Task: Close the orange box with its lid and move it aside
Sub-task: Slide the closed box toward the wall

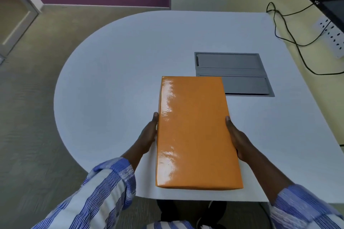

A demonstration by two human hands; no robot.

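Observation:
A glossy orange box (195, 132) lies lengthwise on the white table (111, 80) near its front edge, with its orange lid on top covering it fully. My left hand (149, 135) presses flat against the box's left long side. Against the right long side rests my right hand (237, 139). Both hands grip the box between them, fingers pointing away from me. The fingertips on the far side of each hand are hidden by the box.
A grey recessed cable hatch (242, 72) sits in the table just beyond the box's far right corner. Black cables (290, 42) and a white power strip (333, 39) lie along the right wall. The table's left end is rounded, with floor beyond.

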